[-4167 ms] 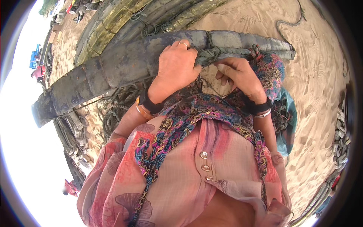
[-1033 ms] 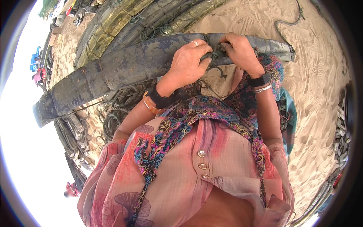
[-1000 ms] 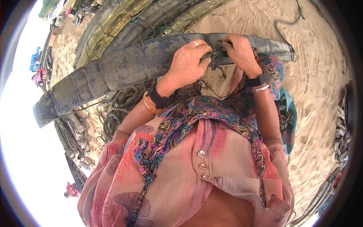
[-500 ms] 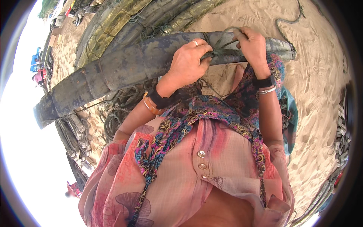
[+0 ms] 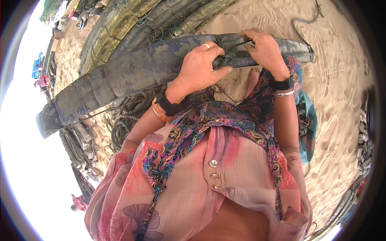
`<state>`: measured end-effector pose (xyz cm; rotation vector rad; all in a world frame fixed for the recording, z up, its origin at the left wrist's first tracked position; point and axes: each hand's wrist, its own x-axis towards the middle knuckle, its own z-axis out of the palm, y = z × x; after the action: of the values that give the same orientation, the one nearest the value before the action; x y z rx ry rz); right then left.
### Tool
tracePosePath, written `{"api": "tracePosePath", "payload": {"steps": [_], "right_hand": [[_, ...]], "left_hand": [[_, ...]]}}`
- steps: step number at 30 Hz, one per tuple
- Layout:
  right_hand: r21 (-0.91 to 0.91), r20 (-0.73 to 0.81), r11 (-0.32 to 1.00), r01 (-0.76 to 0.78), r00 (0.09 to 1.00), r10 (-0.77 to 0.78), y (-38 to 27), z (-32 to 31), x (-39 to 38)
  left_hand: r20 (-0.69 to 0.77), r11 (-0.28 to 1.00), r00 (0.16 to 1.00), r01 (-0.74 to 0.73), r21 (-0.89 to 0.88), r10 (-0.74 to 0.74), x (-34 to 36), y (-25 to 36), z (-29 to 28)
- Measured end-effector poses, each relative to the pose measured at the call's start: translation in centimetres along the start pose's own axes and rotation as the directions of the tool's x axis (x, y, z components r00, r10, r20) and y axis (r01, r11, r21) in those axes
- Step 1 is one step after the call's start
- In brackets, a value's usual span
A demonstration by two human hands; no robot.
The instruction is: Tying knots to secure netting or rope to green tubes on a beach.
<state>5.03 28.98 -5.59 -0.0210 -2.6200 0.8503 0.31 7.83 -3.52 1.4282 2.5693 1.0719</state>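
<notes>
A long, weathered dark-grey segmented float (image 5: 128,75) lies crosswise in front of me, with green rope (image 5: 225,57) knotted along it. My left hand (image 5: 200,69) rests on the float with fingers curled onto the knot, a ring on one finger and its thumb stretched rightward. My right hand (image 5: 263,52) is a little to the right and higher, fingers bent round a strand of the rope at the float's upper side; the fingertips are partly hidden. Patterned cloth (image 5: 225,114) covers my lap below the float.
More yellowish and grey floats (image 5: 108,28) lie beyond on the sand (image 5: 329,100). Tangled ropes (image 5: 120,124) sit under the float's left part, a teal sack (image 5: 307,132) right of my knee, a loose rope (image 5: 305,22) at upper right. People (image 5: 42,82) are at far left.
Since a second ago my right hand has moved up and right, drawing out a loop of rope, then shifted slightly. My left hand's thumb has spread out; earlier that hand was further left.
</notes>
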Motion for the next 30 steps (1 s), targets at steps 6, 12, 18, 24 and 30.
{"api": "tracePosePath", "payload": {"steps": [6, 12, 18, 24, 30], "right_hand": [[0.067, -0.018, 0.984, 0.163, 0.987, -0.162, -0.1, -2.1, -0.7], [0.515, -0.303, 0.815, -0.265, 0.833, 0.463, 2.3, -0.8, -0.2], [-0.108, -0.405, 0.926, -0.362, 0.867, 0.291, 0.4, -2.2, -1.6], [0.273, -0.113, 0.962, 0.009, 0.993, 0.022, -3.4, 2.1, -3.4], [0.141, -0.209, 0.989, 0.037, 0.978, -0.007, -4.3, 3.2, -4.2]], "left_hand": [[-0.044, 0.998, 0.999, -0.020, -0.054, 0.017, 0.1, -0.8, 0.0], [-0.013, 0.999, 1.000, -0.010, -0.039, 0.010, 0.2, 0.0, -0.1], [-0.047, 1.000, 0.999, -0.020, -0.017, 0.019, -0.1, -0.6, 0.1], [-0.059, 0.996, 0.998, -0.036, -0.087, 0.031, -0.1, -0.8, 0.1], [-0.041, 0.998, 0.999, -0.018, -0.065, 0.015, -0.2, -0.9, 0.2]]}}
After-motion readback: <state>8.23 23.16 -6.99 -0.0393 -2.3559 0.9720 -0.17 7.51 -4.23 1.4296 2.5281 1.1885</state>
